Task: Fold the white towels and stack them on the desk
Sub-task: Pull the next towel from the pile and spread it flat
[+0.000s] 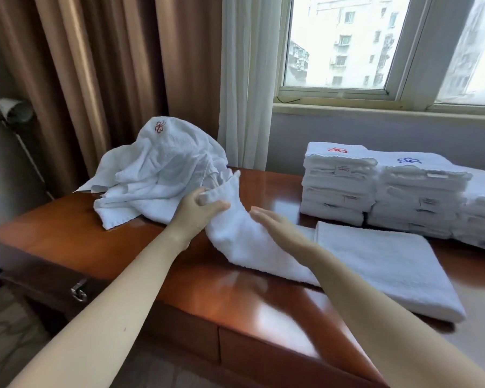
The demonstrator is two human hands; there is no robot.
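No wording is coming through legibly. Small sewn tags on the stacked towels, well right of the right hand's fingertips, are carrying red print too small to read. Wordless embroidered flowers, red and blue, are showing on the stacks' top towels.

Hotel guest room, by every sign: the polished wooden desk before me has metal-handled drawers. Stacks of identical folded white towels with embroidered flower logos fill its far right side. A loose heap of matching towels lies at its far left. Behind the desk hang brown drapes, a sheer curtain and a window facing apartment blocks.
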